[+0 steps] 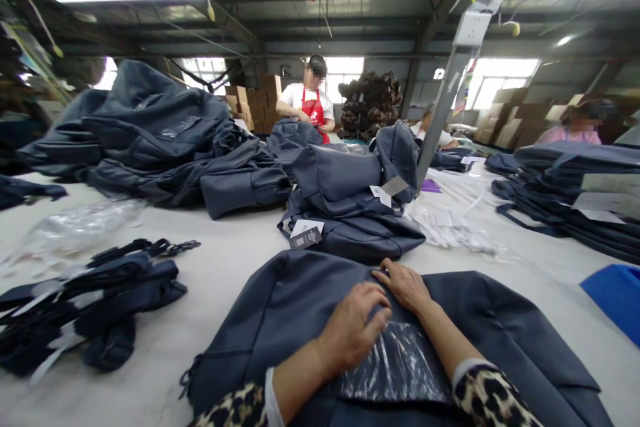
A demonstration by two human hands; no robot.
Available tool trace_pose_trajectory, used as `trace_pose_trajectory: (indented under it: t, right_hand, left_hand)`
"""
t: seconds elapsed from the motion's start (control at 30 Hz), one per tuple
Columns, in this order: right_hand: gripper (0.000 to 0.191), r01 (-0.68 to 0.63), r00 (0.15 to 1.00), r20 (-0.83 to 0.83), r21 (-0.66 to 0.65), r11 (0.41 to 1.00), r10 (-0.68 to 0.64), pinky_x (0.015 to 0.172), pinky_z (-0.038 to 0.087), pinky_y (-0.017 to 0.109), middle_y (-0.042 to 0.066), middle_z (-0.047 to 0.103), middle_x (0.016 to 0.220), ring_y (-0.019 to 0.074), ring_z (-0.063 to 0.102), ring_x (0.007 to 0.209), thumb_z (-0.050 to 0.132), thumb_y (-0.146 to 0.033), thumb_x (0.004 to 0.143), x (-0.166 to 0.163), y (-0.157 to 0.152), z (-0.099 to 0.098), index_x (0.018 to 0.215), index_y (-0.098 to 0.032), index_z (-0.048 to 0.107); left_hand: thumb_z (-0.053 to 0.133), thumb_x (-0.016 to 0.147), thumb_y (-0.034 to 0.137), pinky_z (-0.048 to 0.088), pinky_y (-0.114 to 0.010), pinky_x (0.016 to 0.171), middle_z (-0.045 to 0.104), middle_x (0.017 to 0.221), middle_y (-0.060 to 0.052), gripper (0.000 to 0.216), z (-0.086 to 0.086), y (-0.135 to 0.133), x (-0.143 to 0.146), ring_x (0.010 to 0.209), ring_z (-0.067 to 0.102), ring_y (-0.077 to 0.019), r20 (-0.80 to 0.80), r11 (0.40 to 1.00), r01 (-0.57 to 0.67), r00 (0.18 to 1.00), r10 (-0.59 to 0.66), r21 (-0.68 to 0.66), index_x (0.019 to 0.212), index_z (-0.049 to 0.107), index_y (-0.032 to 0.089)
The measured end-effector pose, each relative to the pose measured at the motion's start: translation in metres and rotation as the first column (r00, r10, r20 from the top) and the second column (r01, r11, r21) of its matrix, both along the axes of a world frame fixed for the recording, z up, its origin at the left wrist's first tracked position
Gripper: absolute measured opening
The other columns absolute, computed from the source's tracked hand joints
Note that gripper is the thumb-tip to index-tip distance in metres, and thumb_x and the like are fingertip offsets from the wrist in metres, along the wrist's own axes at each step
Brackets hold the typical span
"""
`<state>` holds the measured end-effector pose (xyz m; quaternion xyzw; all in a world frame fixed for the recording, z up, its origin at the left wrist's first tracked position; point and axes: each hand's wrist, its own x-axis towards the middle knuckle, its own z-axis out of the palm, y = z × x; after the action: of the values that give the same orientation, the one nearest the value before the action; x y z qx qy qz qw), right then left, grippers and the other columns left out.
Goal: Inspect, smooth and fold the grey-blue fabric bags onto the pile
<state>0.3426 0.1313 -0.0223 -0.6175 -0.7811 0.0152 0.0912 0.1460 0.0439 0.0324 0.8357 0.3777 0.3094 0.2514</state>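
A large dark navy bag lies on the table in front of me, wide and soft. On its middle sits a clear plastic film packet, shiny and creased. My left hand is over the bag at the packet's upper left corner; its fingers are curved and the thumb stands apart from them, with nothing visible between. Just beyond, my right hand rests on the bag's upper middle, fingers spread across the fabric. The undersides of its fingers are hidden.
More navy bags with tags are stacked ahead, beside a big heap at left. Dark straps lie left, a blue bin right. A metal post rises from the table. A co-worker in a red apron stands beyond.
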Motion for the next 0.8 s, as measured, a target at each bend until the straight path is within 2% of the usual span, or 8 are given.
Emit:
trace_pose_trajectory:
  t: [0.07, 0.13, 0.23, 0.33, 0.43, 0.57, 0.7, 0.8]
  right_hand:
    - [0.04, -0.019, 1.0, -0.006, 0.038, 0.999, 0.02, 0.085, 0.041, 0.03, 0.004, 0.065, 0.106, 0.0198, 0.06, 0.103, 0.032, -0.06, 0.099, -0.001, -0.002, 0.0, 0.109, -0.027, 0.054]
    - [0.043, -0.026, 1.0, 0.008, 0.066, 0.997, 0.026, 0.09, 0.039, 0.032, 0.005, 0.063, 0.11, 0.0212, 0.056, 0.108, 0.032, -0.061, 0.098, -0.002, -0.003, 0.003, 0.111, -0.027, 0.055]
    - [0.043, -0.037, 0.998, 0.053, 0.069, 0.997, 0.033, 0.091, 0.038, 0.035, 0.006, 0.063, 0.112, 0.0227, 0.055, 0.107, 0.033, -0.059, 0.098, 0.009, -0.005, 0.01, 0.111, -0.027, 0.059]
    - [0.042, -0.017, 0.994, 0.108, 0.047, 0.999, 0.012, 0.091, 0.037, 0.039, 0.008, 0.066, 0.106, 0.0248, 0.055, 0.104, 0.033, -0.051, 0.1, 0.039, -0.013, 0.017, 0.103, -0.024, 0.064]
    - [0.043, 0.051, 0.987, 0.15, 0.027, 0.998, -0.054, 0.092, 0.036, 0.043, 0.014, 0.067, 0.099, 0.0278, 0.056, 0.101, 0.032, -0.044, 0.102, 0.075, -0.023, 0.023, 0.099, -0.018, 0.066]
    - [0.044, 0.091, 0.985, 0.144, -0.003, 0.996, -0.089, 0.096, 0.034, 0.044, 0.013, 0.068, 0.103, 0.0276, 0.056, 0.104, 0.031, -0.046, 0.101, 0.107, -0.027, 0.022, 0.102, -0.019, 0.067]
    - [0.047, 0.203, 0.976, 0.097, -0.06, 0.977, -0.197, 0.095, 0.037, 0.049, 0.013, 0.065, 0.12, 0.0314, 0.055, 0.111, 0.028, -0.047, 0.1, 0.132, -0.014, 0.008, 0.118, -0.024, 0.065]
    - [0.049, 0.272, 0.962, 0.054, -0.086, 0.958, -0.268, 0.092, 0.041, 0.047, 0.01, 0.059, 0.133, 0.0313, 0.055, 0.115, 0.024, -0.047, 0.101, 0.145, -0.008, 0.0, 0.132, -0.027, 0.056]
  left_hand:
    - [0.049, 0.096, 0.038, 0.021, -0.047, 0.12, 0.048, 0.148, -0.009, 0.037, -0.001, 0.028, -0.023, 0.14, 0.037, -0.0264, -0.216, 0.974, -0.146, 0.959, 0.182, 0.172, 0.127, 0.06, 0.021]
    - [0.047, 0.095, 0.049, 0.01, -0.053, 0.12, 0.038, 0.154, -0.01, 0.053, -0.011, 0.059, -0.049, 0.147, 0.021, -0.0321, -0.411, 0.934, -0.281, 0.842, 0.35, 0.221, 0.139, 0.051, 0.02]
    - [0.036, 0.096, 0.06, 0.025, -0.048, 0.116, 0.048, 0.147, -0.013, 0.064, -0.033, 0.094, -0.078, 0.139, 0.039, -0.0324, -0.613, 0.951, -0.305, 0.743, 0.267, 0.044, 0.142, 0.048, 0.017]
    - [0.027, 0.099, 0.057, 0.03, -0.042, 0.113, 0.05, 0.145, -0.013, 0.063, -0.047, 0.105, -0.089, 0.134, 0.046, -0.0293, -0.639, 0.959, -0.285, 0.738, 0.217, -0.004, 0.142, 0.048, 0.016]
    - [0.024, 0.1, 0.053, 0.02, -0.044, 0.117, 0.04, 0.153, -0.011, 0.063, -0.052, 0.103, -0.088, 0.143, 0.032, -0.0303, -0.641, 0.953, -0.301, 0.729, 0.24, 0.015, 0.148, 0.039, 0.016]
    - [0.021, 0.099, 0.054, 0.012, -0.047, 0.12, 0.032, 0.157, -0.01, 0.066, -0.057, 0.103, -0.091, 0.148, 0.021, -0.0309, -0.654, 0.946, -0.325, 0.713, 0.251, 0.01, 0.152, 0.03, 0.015]
    - [0.02, 0.1, 0.053, 0.012, -0.046, 0.12, 0.031, 0.158, -0.007, 0.064, -0.066, 0.11, -0.093, 0.148, 0.021, -0.0285, -0.647, 0.942, -0.334, 0.719, 0.252, -0.005, 0.153, 0.03, 0.018]
    - [0.023, 0.099, 0.048, 0.019, -0.044, 0.119, 0.041, 0.153, -0.007, 0.06, -0.067, 0.115, -0.091, 0.144, 0.031, -0.027, -0.601, 0.927, -0.374, 0.742, 0.298, -0.002, 0.148, 0.039, 0.018]
